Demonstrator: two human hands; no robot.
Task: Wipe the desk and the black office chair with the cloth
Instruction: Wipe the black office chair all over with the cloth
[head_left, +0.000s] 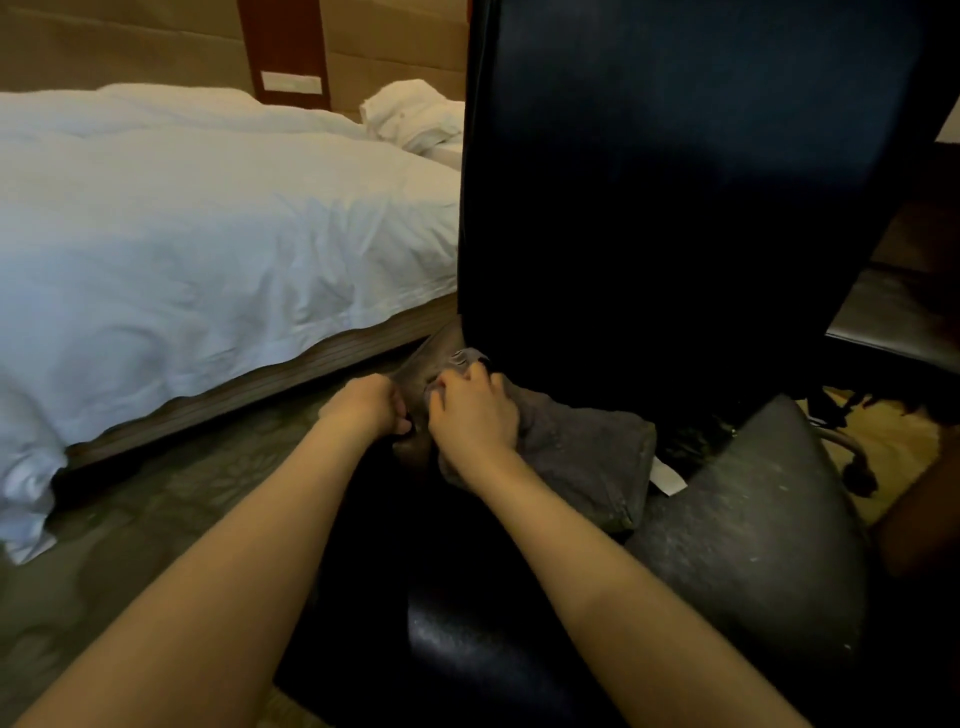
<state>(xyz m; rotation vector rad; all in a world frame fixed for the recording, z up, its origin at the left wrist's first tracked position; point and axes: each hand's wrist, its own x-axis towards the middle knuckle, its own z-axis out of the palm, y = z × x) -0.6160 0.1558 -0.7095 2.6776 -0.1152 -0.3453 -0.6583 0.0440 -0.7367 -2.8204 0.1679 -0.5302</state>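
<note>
The black office chair (675, 182) fills the right half of the view, its tall backrest upright and its seat (493, 649) below my arms. A grey cloth (587, 457) lies bunched on the seat at the foot of the backrest. My right hand (475, 415) grips the cloth's left end where the seat meets the back. My left hand (366, 405) is just to its left at the seat's edge, fingers curled; what they hold is hidden.
A bed with a white duvet (208, 234) takes up the left side, with pillows (415, 114) at the back. Patterned carpet (130, 519) lies between bed and chair. A grey dusty cushion or chair part (763, 519) sits right of the cloth.
</note>
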